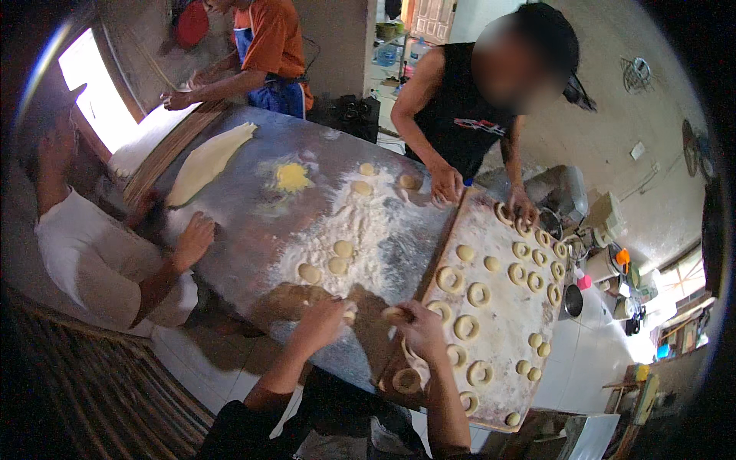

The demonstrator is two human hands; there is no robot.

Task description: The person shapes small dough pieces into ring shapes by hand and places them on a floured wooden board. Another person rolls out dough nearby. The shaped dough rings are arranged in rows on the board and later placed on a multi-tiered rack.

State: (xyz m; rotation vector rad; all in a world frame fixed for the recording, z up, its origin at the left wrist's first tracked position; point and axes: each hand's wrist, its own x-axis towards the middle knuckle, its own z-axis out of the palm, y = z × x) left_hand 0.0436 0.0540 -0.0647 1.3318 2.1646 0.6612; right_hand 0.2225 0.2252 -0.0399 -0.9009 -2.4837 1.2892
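Note:
Near the front edge of the floured metal-looking table (261,230), my left hand (322,325) is closed, with a small piece of dough (349,315) between its fingertips. Just to its right, my right hand (424,331) pinches a second, shadowed piece of dough (395,314) over the near corner of a wooden board. Several dough rounds (338,265) lie in the spread flour (360,222) beyond my hands. On the dusted board (502,322) to the right sit several dough rings (466,327) and some small dough balls (534,339).
Across the table, a person in a black sleeveless top (460,100) touches rings on the board. A person in white (107,253) stands at left, beside a dough sheet (211,165). A person in orange (276,46) works behind. Yellow powder (292,177) lies mid-table.

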